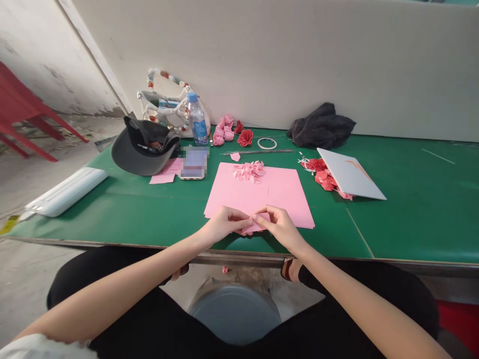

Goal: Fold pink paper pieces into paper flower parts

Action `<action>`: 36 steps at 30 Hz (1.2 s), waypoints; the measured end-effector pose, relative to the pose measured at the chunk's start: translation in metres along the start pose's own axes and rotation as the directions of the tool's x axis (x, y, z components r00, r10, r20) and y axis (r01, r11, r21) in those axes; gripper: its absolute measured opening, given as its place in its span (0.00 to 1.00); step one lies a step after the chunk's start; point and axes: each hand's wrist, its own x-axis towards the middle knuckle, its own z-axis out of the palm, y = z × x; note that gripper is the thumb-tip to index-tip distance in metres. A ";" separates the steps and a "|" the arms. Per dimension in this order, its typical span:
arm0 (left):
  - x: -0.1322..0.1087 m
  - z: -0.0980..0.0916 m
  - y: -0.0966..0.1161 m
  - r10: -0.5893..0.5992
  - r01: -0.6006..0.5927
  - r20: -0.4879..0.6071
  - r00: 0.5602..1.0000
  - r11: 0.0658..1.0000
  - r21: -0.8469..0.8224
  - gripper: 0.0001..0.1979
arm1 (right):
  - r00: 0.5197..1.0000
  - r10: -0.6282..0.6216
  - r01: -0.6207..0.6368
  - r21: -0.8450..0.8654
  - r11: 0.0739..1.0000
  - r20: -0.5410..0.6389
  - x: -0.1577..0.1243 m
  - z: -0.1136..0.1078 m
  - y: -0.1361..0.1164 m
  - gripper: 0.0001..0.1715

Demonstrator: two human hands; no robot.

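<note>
Left hand [224,224] and right hand [279,224] pinch a small pink paper [260,223] — a big pink sheet [258,192] lies at 12 o'clock

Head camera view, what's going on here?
A person pinches a small piece of pink paper between the left hand and right hand, over a large pink sheet on a green table. Small pink paper pieces lie heaped on the sheet's far side, with red paper flowers off to the right.
</note>
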 end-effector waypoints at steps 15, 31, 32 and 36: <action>-0.006 0.005 0.013 -0.091 0.088 -0.018 0.996 0.988 -0.124 0.14 | 1.000 0.002 -0.001 0.039 0.999 -0.026 -0.003 0.000 -0.004 0.13; -0.003 0.003 0.006 -0.137 0.134 -0.007 0.991 0.976 -0.172 0.14 | 0.996 -0.046 0.049 0.038 0.998 -0.075 -0.006 0.002 -0.008 0.11; -0.003 0.003 0.006 -0.136 0.131 -0.013 0.991 0.976 -0.172 0.14 | 0.996 -0.043 0.046 0.040 0.998 -0.074 -0.006 0.002 -0.008 0.11; -0.004 0.003 0.007 -0.113 0.109 -0.018 0.993 0.982 -0.157 0.14 | 0.997 -0.038 0.041 0.035 0.999 -0.065 -0.005 0.002 -0.008 0.11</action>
